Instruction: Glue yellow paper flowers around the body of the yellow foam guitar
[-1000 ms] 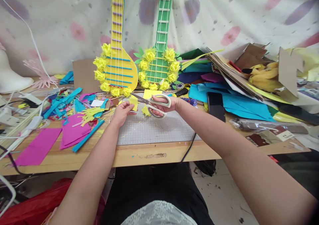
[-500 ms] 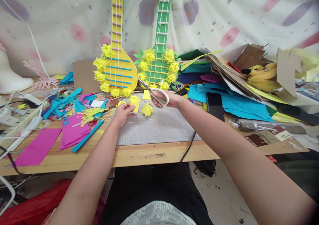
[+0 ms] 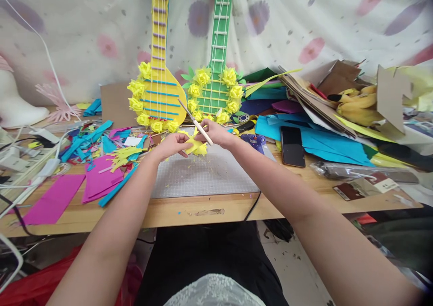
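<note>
Above the grey cutting mat (image 3: 189, 179), my left hand (image 3: 172, 146) pinches a piece of yellow crepe paper (image 3: 193, 144). My right hand (image 3: 214, 133) meets it from the other side, fingertips at the paper, with white-handled scissors (image 3: 205, 133) held in it, blades pointing up and to the left. A yellow paper flower (image 3: 202, 150) lies on the mat just behind the paper, partly covered. Behind my hands stand a yellow paper lute (image 3: 161, 97) and a green one (image 3: 214, 89), both edged with yellow paper flowers.
Magenta paper sheets (image 3: 54, 198) and blue and yellow scraps (image 3: 84, 141) cover the left. At right are a blue glue gun (image 3: 254, 141), a black phone (image 3: 292, 146), blue paper (image 3: 328, 146) and stacked cardboard (image 3: 324, 103). A black cable (image 3: 253, 206) hangs over the front edge.
My right hand has come left and down to the paper, and the scissors have turned so their handles show edge-on. The paper has shifted right, and the glue gun is more exposed.
</note>
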Tool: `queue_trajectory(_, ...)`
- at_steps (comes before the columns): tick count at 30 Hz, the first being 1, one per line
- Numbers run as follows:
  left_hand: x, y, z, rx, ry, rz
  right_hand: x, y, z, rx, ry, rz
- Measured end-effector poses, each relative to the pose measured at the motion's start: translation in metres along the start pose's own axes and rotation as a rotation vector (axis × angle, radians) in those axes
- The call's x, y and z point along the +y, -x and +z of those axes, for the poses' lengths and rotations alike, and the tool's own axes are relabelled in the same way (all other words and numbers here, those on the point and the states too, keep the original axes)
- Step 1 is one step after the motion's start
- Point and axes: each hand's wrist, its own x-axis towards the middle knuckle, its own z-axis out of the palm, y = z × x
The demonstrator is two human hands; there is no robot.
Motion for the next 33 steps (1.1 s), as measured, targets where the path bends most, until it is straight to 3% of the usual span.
queue_trajectory(4, -0.012, -0.006, 0.000, 0.231, 0.043, 0.058, 0.006, -0.004, -0.015, 0.312, -0.070, -0.011)
queue_trajectory(7, -0.023, -0.014, 0.005, 0.351, 0.012, 0.055, 0.019, -0.004, -0.025, 0.481, -0.286, -0.048)
queue_trajectory(11, -0.029, -0.024, 0.012, 0.412, 0.039, 0.129, 0.047, 0.003, -0.028, 0.513, -0.551, -0.054)
queue_trajectory(13, -0.029, -0.025, 0.017, 0.506, 0.008, 0.189, 0.061, 0.006, -0.026, 0.544, -0.604, -0.047)
queue_trajectory(17, -0.028, -0.021, 0.036, 0.661, -0.362, 0.250, 0.078, 0.009, -0.025, 0.529, -0.630, -0.079)
queue_trajectory(21, -0.033, -0.020, 0.063, 0.549, -0.671, 0.198, 0.082, 0.007, -0.028, 0.518, -0.646, -0.136)
queue_trajectory(25, -0.038, -0.027, 0.072, 0.491, -0.755, 0.192, 0.083, 0.010, -0.030, 0.541, -0.663, -0.109)
queue_trajectory(30, -0.030, -0.052, 0.051, 0.423, -0.731, 0.324, 0.083, 0.013, -0.030, 0.555, -0.652, -0.079)
queue_trajectory(33, -0.018, -0.074, 0.029, 0.274, -0.704, 0.355, 0.082, 0.014, -0.028, 0.555, -0.685, -0.057)
